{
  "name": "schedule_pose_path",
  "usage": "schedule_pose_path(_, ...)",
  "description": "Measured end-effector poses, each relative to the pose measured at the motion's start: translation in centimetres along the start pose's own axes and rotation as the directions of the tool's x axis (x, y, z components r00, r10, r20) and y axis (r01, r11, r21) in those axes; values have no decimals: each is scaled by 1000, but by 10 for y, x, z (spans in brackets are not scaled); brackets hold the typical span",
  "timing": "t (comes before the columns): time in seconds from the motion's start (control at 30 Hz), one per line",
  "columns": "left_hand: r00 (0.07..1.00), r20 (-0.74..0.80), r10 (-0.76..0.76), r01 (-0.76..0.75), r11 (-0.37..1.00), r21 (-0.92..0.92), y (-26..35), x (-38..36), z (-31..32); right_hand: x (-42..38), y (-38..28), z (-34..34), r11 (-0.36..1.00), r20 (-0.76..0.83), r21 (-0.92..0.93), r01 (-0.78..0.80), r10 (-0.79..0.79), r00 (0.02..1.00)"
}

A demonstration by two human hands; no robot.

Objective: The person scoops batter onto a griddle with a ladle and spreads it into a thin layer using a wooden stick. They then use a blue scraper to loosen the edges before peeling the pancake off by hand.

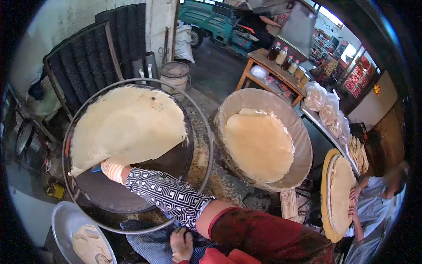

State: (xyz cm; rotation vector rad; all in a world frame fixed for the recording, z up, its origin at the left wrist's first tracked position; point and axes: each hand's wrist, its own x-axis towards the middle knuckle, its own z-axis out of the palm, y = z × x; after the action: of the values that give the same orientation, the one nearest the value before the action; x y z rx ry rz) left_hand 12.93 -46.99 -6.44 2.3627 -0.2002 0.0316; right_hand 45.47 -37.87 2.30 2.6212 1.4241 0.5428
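Note:
My right hand (114, 170), in a striped pale glove, is closed on a blue scraper (96, 168), of which a small part shows. It is at the lower edge of a thin pale flatbread (127, 123), which covers the upper part of a round dark griddle (169, 165). A metal ring (210, 145) surrounds the griddle. The flatbread's lower edge is uneven. My left hand (181, 244) rests with curled fingers near the blue checked cloth on my lap, with no object visible in it.
A lined round basket (303, 152) holds stacked flatbreads (259, 145). A metal bowl (61, 220) with pale dough stands lower left. At the right, a person (373, 204) touches flatbreads on a round board (326, 193). Bottles stand on a wooden table (259, 55). A bucket (175, 75) is behind the griddle.

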Motion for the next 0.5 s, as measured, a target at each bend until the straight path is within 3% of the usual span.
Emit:
schedule_pose_path(0.03, 975, -202, 93, -100, 995, -24, -18, -11, 4, 3, 12, -47, 906, 241, 400, -136, 39, 970)
schedule_pose_path(0.1, 981, -181, 69, -84, 993, -78, -35, -25, 2, 3, 3, -20, 971, -125, 197, -133, 159, 979)
schedule_pose_path(0.13, 983, -139, 116, -121, 992, -28, -36, -29, 0, 6, 2, -13, 970, -117, 199, -142, 167, 979)
schedule_pose_path(0.2, 984, -84, 158, -157, 987, 16, -27, -34, -7, 5, 9, -37, 949, 219, 278, -148, 88, 972)
schedule_pose_path(0.3, 987, -125, -98, 77, 983, -166, 7, -25, -29, 19, 1, -13, 844, 221, 451, -291, 211, 952)
schedule_pose_path(0.33, 964, -263, -51, 23, 994, -105, 11, -23, -37, 24, -6, 8, 919, 144, 328, -220, 182, 973)
schedule_pose_path(0.37, 941, -338, 14, -27, 999, -35, 25, -17, -61, -11, 8, -44, 869, 51, 421, -262, 265, 963)
schedule_pose_path(0.4, 916, -230, -329, 244, 911, -332, -34, -50, -40, 0, -1, 9, 944, -317, 253, -210, 286, 904)
schedule_pose_path(0.43, 923, -344, -174, 126, 980, -157, -12, -32, -81, -10, 8, -10, 991, -129, 13, -131, 131, 983)
schedule_pose_path(0.47, 918, -395, 27, 43, 985, 167, -2, -23, -113, -12, 14, -26, 937, -177, 335, -98, 165, 970)
schedule_pose_path(0.5, 901, -433, -10, 100, 977, 186, -20, -25, -129, -16, 18, -29, 940, -237, 337, -46, 132, 962)
